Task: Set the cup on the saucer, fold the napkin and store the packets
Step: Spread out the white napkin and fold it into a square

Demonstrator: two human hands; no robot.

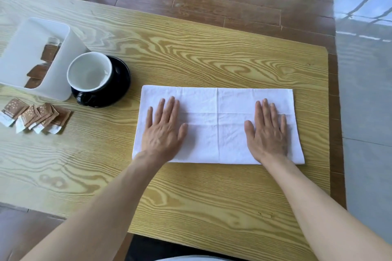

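Both hands lie open and flat on the white napkin [218,125], the left hand [163,129] near its left edge, the right hand [268,131] near its right edge. The napkin is folded in a long rectangle at the middle right of the frame, close to the right edge of the table [191,53]. At the left, the cup [90,72] stands on the black saucer [121,78], beside the white container [31,57]. Loose packets [36,116] lie below it. Bare table remains above and below the napkin.

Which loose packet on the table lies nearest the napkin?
The rightmost packet of the fanned row, nearest the napkin; the others lie farther left.
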